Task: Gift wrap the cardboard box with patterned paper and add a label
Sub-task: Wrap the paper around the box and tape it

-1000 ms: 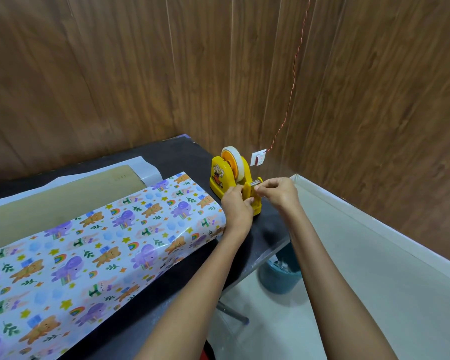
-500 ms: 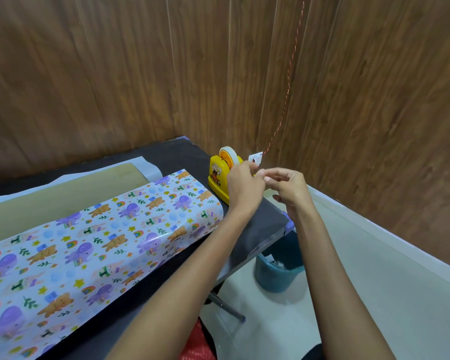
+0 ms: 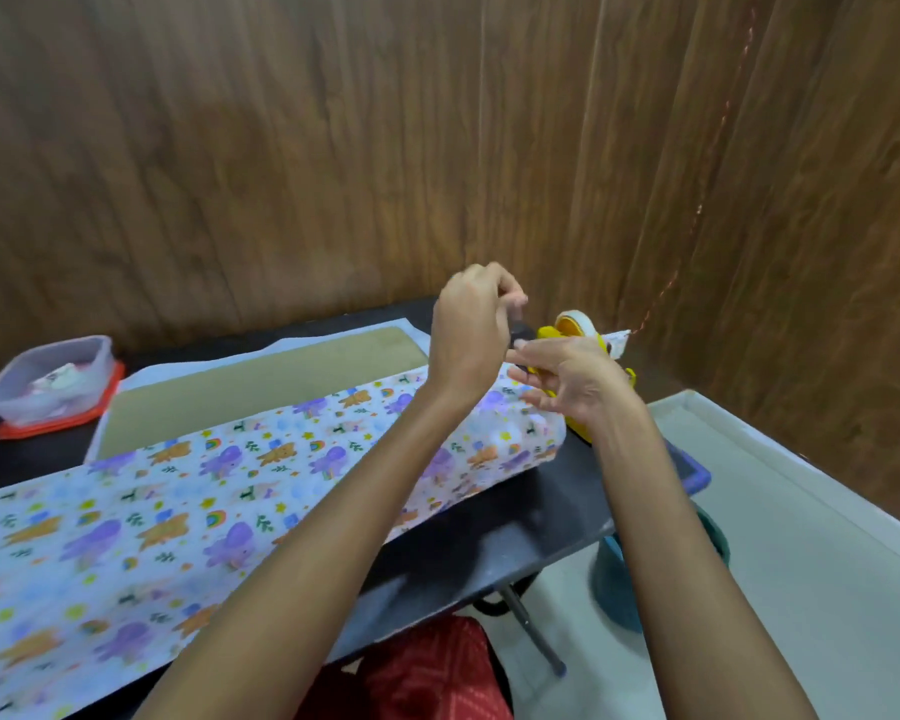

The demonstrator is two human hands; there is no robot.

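The long, flat brown cardboard box (image 3: 261,392) lies lengthwise on the black table (image 3: 567,511), with its far top face bare. The glossy white wrapping paper printed with purple and orange animals and small rainbows (image 3: 188,511) is draped over its near side and spreads toward the table's front edge. The paper's right end folds down over the box's right end.

Both hands are raised above that end, close together but not touching. The left hand (image 3: 471,335) is the higher one. Its fingers are curled in and the fingertips are drawn together at the top, but motion blur hides whether they pinch anything. The right hand (image 3: 572,381) sits just below and beside it, palm turned inward, with its fingers loosely spread and pointing at the left hand (no object can be made out in them).

Just behind the right hand stands a yellow plastic tape dispenser (image 3: 552,332) carrying a white tape roll (image 3: 575,322). A small white tag (image 3: 619,341) hangs beside it on red twine (image 3: 697,210) that runs up the wood-panelled wall (image 3: 281,148).

At the table's far left, a clear plastic tub sits on a red lid (image 3: 48,381). A teal bin (image 3: 624,579) stands on the pale floor below the table's right corner.
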